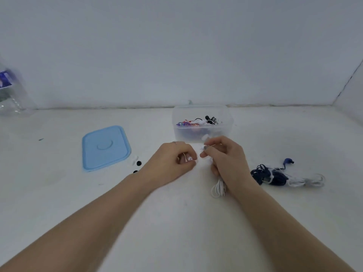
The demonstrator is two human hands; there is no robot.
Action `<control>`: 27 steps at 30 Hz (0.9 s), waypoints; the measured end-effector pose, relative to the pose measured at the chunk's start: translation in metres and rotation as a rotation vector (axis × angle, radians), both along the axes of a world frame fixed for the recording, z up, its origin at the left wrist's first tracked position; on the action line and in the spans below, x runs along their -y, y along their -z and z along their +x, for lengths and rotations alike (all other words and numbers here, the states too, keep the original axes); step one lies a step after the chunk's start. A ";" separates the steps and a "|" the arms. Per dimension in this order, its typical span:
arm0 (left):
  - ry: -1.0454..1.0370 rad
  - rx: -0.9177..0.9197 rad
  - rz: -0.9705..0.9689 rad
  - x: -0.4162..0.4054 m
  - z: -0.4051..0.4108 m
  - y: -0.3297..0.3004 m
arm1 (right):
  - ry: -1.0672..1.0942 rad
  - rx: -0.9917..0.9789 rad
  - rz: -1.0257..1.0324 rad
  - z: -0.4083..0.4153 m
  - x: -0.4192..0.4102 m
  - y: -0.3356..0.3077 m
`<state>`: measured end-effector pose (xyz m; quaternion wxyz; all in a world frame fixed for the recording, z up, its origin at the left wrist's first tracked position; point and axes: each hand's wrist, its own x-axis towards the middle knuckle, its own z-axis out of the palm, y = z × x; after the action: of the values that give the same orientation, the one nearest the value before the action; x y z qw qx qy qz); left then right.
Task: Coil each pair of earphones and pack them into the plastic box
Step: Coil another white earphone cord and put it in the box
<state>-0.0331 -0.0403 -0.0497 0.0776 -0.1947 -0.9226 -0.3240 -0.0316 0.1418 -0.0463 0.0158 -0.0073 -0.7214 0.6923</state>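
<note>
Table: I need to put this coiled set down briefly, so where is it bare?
Bare: the near table between the forearms, and left of the blue lid. Crowded: beside the plastic box and at the dark earphones.

Your white table, clear plastic box at 12 o'clock, blue lid flat at 10, two small black bits just beside it, dark and white coiled earphones at 3, clear bottle far at 9.

box at the back, lid to its left — loose earphones lie right of both hands.
</note>
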 end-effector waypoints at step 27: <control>-0.013 0.054 0.553 0.000 0.014 -0.001 | -0.107 -0.100 0.062 0.005 0.002 -0.004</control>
<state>-0.0192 -0.0406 -0.0483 0.1052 -0.1513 -0.8021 -0.5680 -0.0263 0.1403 -0.0420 0.0151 0.0664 -0.7402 0.6689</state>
